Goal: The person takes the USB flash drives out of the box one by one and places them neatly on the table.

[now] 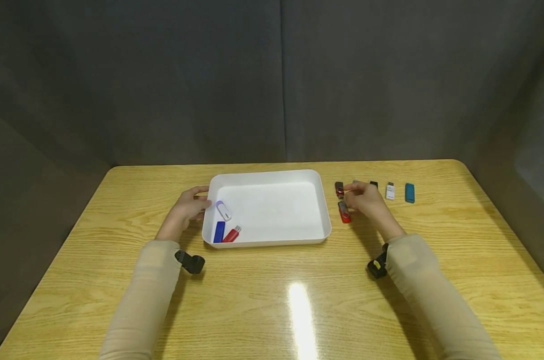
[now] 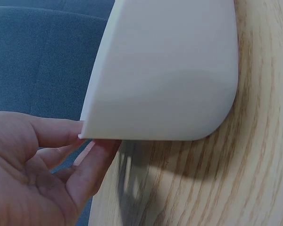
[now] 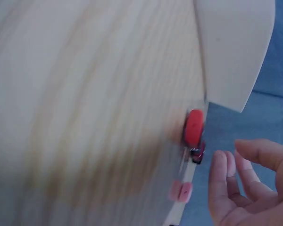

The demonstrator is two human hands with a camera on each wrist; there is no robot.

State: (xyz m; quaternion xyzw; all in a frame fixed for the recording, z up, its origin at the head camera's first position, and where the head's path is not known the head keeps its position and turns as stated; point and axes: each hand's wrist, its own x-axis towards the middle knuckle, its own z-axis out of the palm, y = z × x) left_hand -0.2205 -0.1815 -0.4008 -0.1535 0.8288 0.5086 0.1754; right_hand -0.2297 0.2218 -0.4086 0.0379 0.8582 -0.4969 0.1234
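A white tray (image 1: 267,173) lies at the table's middle; its outer wall fills the left wrist view (image 2: 170,70). Inside, at its left end, are a white-and-purple USB drive (image 1: 224,210), a blue one (image 1: 219,231) and a red one (image 1: 232,234). My left hand (image 1: 194,205) (image 2: 47,169) rests with fairly straight fingers against the tray's left wall. My right hand (image 1: 356,196) (image 3: 240,183) hovers, loosely curled and holding nothing, over a red drive (image 1: 344,212) (image 3: 194,127) and a dark red drive (image 1: 339,189) just right of the tray.
Further right on the wooden table (image 1: 299,300) lie a black drive (image 1: 373,184), a white one (image 1: 390,191) and a teal one (image 1: 409,193) in a row. Grey fabric walls enclose the table at the back and sides.
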